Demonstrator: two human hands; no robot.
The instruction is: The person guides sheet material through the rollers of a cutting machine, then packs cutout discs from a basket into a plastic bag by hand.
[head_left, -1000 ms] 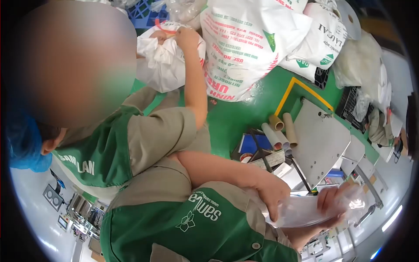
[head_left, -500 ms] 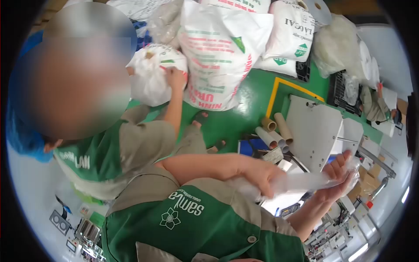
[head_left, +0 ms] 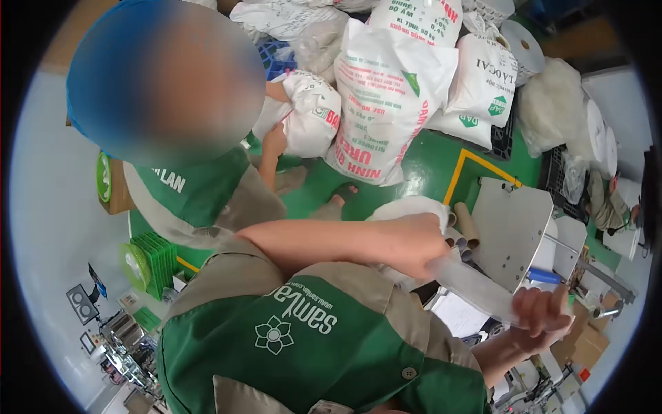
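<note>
A strip of translucent plastic film (head_left: 476,286) stretches between my two hands, slanting down to the right. My left hand (head_left: 414,245), its fingers wrapped round the film's upper end, is in front of my chest. More whitish plastic (head_left: 407,208) shows behind that hand. At the right, my right hand (head_left: 541,317) has its fingers curled on the film's lower end. Its outline is slightly blurred.
A co-worker in a blue cap stands at the left, a hand (head_left: 274,141) on a tied white sack (head_left: 309,114). Large printed sacks (head_left: 386,103) stand beyond. A grey metal panel (head_left: 507,231) and cardboard tubes (head_left: 467,224) are near my hands.
The film looks straighter, and its right end sits lower. Whitish plastic has risen behind my left hand. The co-worker's sack has turned, and the whole view has shifted.
</note>
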